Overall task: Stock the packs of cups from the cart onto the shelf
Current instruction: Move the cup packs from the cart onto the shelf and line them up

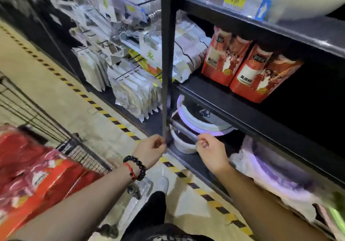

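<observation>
Two packs of cups [248,67] on shelf [242,108], centre right; more in cart [28,166], lower left. Left hand [150,150], right hand [209,149]: loosely curled, empty. Next pack: grasp two-handed, seat upright beside existing.

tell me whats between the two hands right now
In the head view, a dark shelf post and a white tub lie between the left hand and right hand.

Bare forearms, dark bead bracelet [137,168] and red cord [130,170] at the left wrist.
</observation>
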{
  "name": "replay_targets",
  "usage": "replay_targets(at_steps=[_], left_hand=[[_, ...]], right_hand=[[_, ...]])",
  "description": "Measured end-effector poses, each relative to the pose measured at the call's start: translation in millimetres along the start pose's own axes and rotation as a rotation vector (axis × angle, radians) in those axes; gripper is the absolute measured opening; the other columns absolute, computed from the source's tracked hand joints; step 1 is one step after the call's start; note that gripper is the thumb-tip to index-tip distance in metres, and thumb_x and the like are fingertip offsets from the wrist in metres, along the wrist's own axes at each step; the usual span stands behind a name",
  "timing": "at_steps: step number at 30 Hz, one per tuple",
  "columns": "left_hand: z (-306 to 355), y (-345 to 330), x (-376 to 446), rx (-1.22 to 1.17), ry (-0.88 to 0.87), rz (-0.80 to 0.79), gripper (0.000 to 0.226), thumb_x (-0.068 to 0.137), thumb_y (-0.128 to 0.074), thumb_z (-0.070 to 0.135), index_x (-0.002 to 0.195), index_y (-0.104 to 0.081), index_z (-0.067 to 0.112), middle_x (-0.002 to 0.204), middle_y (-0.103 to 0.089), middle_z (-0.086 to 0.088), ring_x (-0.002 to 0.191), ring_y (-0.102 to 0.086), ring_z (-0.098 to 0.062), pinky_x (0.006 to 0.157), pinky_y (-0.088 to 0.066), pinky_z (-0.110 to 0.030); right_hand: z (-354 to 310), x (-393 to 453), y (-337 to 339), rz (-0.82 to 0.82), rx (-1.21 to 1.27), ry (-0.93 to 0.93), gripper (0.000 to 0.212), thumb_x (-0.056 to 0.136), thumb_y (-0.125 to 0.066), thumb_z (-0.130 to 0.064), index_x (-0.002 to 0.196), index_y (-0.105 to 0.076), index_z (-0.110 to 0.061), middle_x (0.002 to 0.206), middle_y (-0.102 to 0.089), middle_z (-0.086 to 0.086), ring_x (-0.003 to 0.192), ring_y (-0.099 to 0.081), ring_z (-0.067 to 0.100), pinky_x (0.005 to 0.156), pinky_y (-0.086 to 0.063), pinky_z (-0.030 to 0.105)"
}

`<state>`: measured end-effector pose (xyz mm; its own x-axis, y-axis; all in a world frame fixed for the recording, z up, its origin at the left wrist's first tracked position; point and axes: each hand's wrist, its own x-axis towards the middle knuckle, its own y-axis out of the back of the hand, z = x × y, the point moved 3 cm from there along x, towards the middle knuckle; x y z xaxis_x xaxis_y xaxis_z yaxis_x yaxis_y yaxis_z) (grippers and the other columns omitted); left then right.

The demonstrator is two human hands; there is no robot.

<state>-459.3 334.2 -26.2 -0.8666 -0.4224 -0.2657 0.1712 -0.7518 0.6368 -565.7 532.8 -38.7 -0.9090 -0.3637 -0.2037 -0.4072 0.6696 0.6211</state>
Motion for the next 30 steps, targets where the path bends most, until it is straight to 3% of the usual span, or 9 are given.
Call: replay_targets(at_steps=[2,6,9,11,16,19,25,30], left_hand=[[-24.7,11.5,-33.6,0.002,0.098,0.067,0.012,0.089,-0.06,0.024,0.093,-0.066,0.015,0.092,-0.069,-0.001,0.089,-0.062,-0.021,0.079,-0.049,-0.032],[-79.3,44.3,-95.8,-0.026,0.263,0.202,0.015,0.091,-0.06,0.031,0.1,-0.066,0.021,0.093,-0.066,0.004,0.091,-0.061,-0.017,0.075,-0.04,-0.023],[-114.6,70.8,-136.5,-0.035,0.357,0.302,0.018,0.088,-0.058,0.037,0.093,-0.066,0.022,0.088,-0.067,0.004,0.088,-0.063,-0.02,0.072,-0.041,-0.026],[-135.7,86.4,-163.5,-0.052,0.418,0.363,0.013,0.09,-0.059,0.033,0.095,-0.066,0.023,0.087,-0.067,0.003,0.081,-0.06,-0.02,0.07,-0.042,-0.027],[-193.0,116.1,-227.2,-0.105,0.525,0.488,0.01,0.091,-0.058,0.032,0.097,-0.064,0.027,0.097,-0.066,0.007,0.091,-0.059,-0.015,0.078,-0.042,-0.027],[-222.1,130.3,-255.6,-0.155,0.558,0.505,0.004,0.091,-0.059,0.035,0.094,-0.06,0.033,0.094,-0.064,0.011,0.09,-0.059,-0.013,0.075,-0.04,-0.025],[-293.1,166.9,-307.9,-0.267,0.613,0.542,0.011,0.09,-0.057,0.034,0.095,-0.063,0.026,0.096,-0.066,0.004,0.086,-0.059,-0.015,0.07,-0.039,-0.026],[-335.1,184.4,-328.7,-0.328,0.643,0.562,0.012,0.09,-0.059,0.035,0.094,-0.064,0.025,0.098,-0.066,0.007,0.09,-0.059,-0.013,0.073,-0.041,-0.027]], right_hand=[[-9.5,-15.0,-18.7,-0.101,-0.002,0.032,0.018,0.089,-0.055,-0.007,0.1,-0.064,0.003,0.089,-0.06,0.022,0.072,-0.047,0.018,0.072,-0.035,0.023],[-42.1,-38.1,-66.6,-0.221,-0.041,0.133,0.013,0.087,-0.061,-0.012,0.087,-0.063,-0.025,0.073,-0.06,-0.006,0.069,-0.055,0.011,0.073,-0.045,0.027],[-72.3,-54.8,-107.1,-0.319,-0.074,0.217,0.012,0.086,-0.061,-0.013,0.094,-0.067,-0.02,0.08,-0.064,-0.001,0.077,-0.057,0.015,0.073,-0.043,0.022],[-92.1,-66.3,-136.2,-0.387,-0.112,0.293,0.016,0.087,-0.06,-0.015,0.1,-0.068,-0.018,0.084,-0.064,-0.003,0.081,-0.057,0.015,0.075,-0.044,0.025],[-141.8,-100.2,-206.8,-0.542,-0.227,0.447,0.02,0.09,-0.06,-0.019,0.109,-0.067,-0.02,0.098,-0.066,-0.003,0.089,-0.059,0.014,0.076,-0.044,0.028],[-163.4,-120.8,-240.0,-0.592,-0.273,0.483,0.014,0.09,-0.058,-0.022,0.102,-0.064,-0.025,0.095,-0.066,-0.003,0.087,-0.061,0.019,0.078,-0.05,0.036],[-204.3,-166.0,-309.6,-0.619,-0.388,0.581,0.014,0.083,-0.055,-0.035,0.095,-0.061,-0.032,0.088,-0.061,-0.009,0.086,-0.058,0.018,0.077,-0.052,0.041],[-218.6,-176.7,-343.0,-0.6,-0.509,0.581,0.03,0.085,-0.058,-0.035,0.113,-0.065,-0.025,0.105,-0.065,-0.005,0.099,-0.061,0.019,0.087,-0.052,0.039]])
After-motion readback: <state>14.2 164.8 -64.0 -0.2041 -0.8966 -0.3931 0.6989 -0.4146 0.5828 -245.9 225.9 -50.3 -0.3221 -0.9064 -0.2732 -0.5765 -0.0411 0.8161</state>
